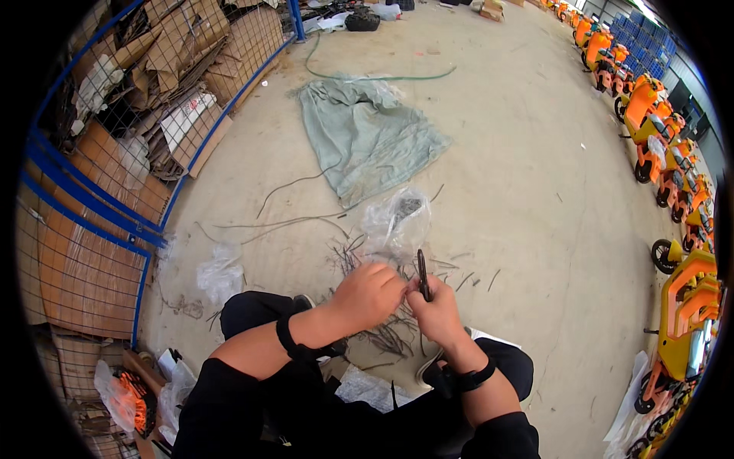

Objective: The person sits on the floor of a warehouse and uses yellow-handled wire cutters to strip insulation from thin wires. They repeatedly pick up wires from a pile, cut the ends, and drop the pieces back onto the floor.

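My right hand point(437, 312) is closed around a slim black handled tool point(422, 268), perhaps a knife, whose dark upper end points up and away from me. My left hand point(370, 294) is curled with its fingertips pressed together, right beside the right thumb. Whatever sits between those fingertips is too small to make out. Below and around both hands, many short dark cable pieces point(388, 340) lie scattered on the concrete floor. Just beyond them rests a clear plastic bag point(397, 220) with something grey inside.
A pale green woven sack point(367, 141) lies flat ahead, with loose long cables point(287, 223) near it. To the left, a blue mesh cage point(164, 222) holds cardboard. Orange and yellow scooters point(684, 298) line the right side. Crumpled plastic point(220, 273) lies left of my knee.
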Demonstrator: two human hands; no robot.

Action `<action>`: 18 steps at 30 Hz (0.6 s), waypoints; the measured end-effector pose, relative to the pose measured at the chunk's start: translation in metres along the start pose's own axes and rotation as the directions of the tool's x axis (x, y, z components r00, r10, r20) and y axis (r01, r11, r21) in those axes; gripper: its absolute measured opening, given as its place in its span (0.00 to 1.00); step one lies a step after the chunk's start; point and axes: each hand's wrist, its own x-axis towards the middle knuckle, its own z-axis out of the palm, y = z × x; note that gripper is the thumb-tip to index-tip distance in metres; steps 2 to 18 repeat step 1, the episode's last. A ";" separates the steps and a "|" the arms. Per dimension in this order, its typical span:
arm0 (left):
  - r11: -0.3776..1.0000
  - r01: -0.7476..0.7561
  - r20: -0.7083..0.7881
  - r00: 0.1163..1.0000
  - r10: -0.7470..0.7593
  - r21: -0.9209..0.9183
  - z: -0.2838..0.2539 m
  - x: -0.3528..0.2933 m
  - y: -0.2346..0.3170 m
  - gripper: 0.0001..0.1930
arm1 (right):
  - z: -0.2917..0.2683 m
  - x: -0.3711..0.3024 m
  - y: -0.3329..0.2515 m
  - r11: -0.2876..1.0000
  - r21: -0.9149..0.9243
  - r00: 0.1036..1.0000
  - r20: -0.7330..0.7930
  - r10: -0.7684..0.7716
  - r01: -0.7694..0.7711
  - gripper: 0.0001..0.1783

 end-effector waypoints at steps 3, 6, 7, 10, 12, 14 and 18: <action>1.000 -0.005 0.025 1.000 0.006 -0.023 -0.002 -0.002 -0.007 0.11 | -0.001 0.000 -0.005 0.999 -0.002 0.999 0.024 0.033 -0.033 0.04; 1.000 -0.005 0.025 1.000 0.006 -0.023 -0.002 -0.002 -0.007 0.11 | -0.001 0.000 -0.005 0.999 -0.002 0.999 0.024 0.033 -0.033 0.04; 1.000 -0.005 0.025 1.000 0.006 -0.023 -0.002 -0.002 -0.007 0.11 | -0.001 0.000 -0.005 0.999 -0.002 0.999 0.024 0.033 -0.033 0.04; 1.000 -0.005 0.025 1.000 0.006 -0.023 -0.002 -0.002 -0.007 0.11 | -0.001 0.000 -0.005 0.999 -0.002 0.999 0.024 0.033 -0.033 0.04; 1.000 -0.005 0.025 1.000 0.006 -0.023 -0.002 -0.002 -0.007 0.11 | -0.001 0.000 -0.005 0.999 -0.002 0.999 0.024 0.033 -0.033 0.04; 1.000 -0.005 0.025 1.000 0.006 -0.023 -0.002 -0.002 -0.007 0.11 | -0.001 0.000 -0.005 0.999 -0.002 0.999 0.024 0.033 -0.033 0.04; 1.000 -0.005 0.025 1.000 0.006 -0.023 -0.002 -0.002 -0.007 0.11 | -0.001 0.000 -0.005 0.999 -0.002 0.999 0.024 0.033 -0.033 0.04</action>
